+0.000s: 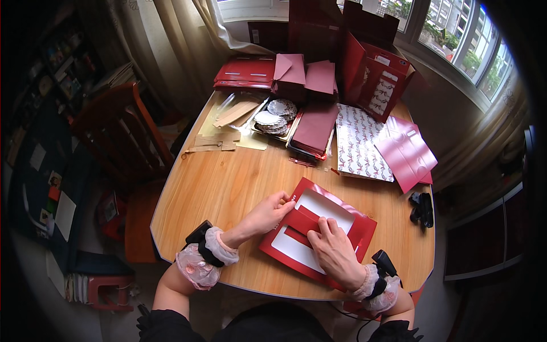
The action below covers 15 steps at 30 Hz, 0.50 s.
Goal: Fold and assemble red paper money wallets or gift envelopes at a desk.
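Note:
A flat red cardboard box (363, 229) with two white inner panels and a red strip across its middle lies tilted on the wooden table in front of me. My left hand (268, 213) pinches the box's upper left edge, thumb and fingers closed by one end of the strip. Over the middle, my right hand (337, 251) has its fingers bent and pressed together on the red strip. What lies under those fingertips is hidden. Both wrists wear sheer frilled cuffs and black bands.
Stacked red boxes (246, 73), pink envelopes (290, 69), a tray of round paper pieces (273, 121), dark red cards (314, 128) and patterned sheets (362, 142) line the table's far side. A tall red carton (376, 80) stands behind. Black straps (421, 210) lie at right.

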Each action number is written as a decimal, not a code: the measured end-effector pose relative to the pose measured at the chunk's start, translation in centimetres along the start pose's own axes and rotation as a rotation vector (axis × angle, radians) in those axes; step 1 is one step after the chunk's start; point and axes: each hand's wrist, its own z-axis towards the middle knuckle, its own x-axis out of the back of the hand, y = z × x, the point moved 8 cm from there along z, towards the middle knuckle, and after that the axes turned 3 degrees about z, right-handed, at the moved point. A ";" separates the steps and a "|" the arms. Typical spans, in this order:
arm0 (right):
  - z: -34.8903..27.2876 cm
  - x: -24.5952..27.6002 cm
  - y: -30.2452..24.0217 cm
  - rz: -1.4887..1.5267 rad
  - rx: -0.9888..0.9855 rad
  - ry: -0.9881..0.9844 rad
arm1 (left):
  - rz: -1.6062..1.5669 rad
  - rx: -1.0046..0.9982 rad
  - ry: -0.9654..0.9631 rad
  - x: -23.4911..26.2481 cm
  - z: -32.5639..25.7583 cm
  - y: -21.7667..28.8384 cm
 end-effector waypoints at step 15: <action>0.7 1.5 2.5 0.495 -0.052 0.019 | -0.098 -0.031 -0.091 0.0 -0.4 0.8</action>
